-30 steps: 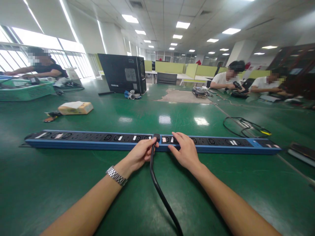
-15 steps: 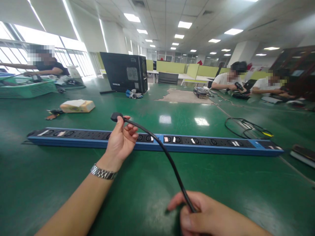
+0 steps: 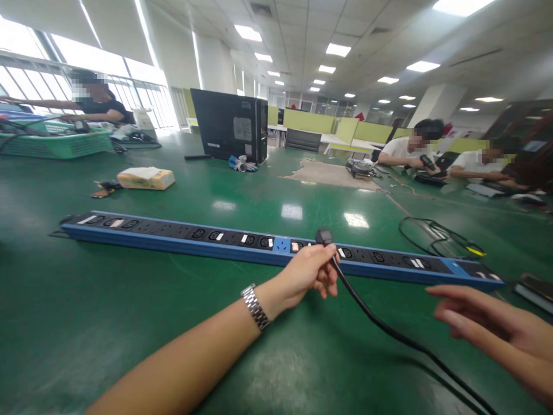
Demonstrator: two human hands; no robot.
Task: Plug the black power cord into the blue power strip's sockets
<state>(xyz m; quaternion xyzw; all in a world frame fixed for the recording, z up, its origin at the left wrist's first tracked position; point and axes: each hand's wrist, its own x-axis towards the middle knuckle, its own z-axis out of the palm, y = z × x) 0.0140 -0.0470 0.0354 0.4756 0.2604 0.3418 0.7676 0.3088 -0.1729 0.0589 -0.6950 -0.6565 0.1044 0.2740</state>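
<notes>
A long blue power strip (image 3: 233,252) with black sockets and white labels lies across the green table. My left hand (image 3: 309,271), a metal watch on its wrist, pinches a black plug (image 3: 324,236) just over the middle of the strip. From the plug a thick black cable (image 3: 380,325) runs down to the lower right. My right hand (image 3: 479,320) is off to the right, fingers apart and holding nothing, above the table and away from the cable.
Behind the strip stand a tissue pack (image 3: 146,178), a black computer case (image 3: 231,127) and gloves (image 3: 242,163). A green basket (image 3: 56,144) is at the left. A coiled cable (image 3: 432,233) lies right. Several people sit around the table.
My left hand has carried the plug to the right and lower, towards the strip's middle. My right hand has let go of the cable and moved right. The view has shifted slightly.
</notes>
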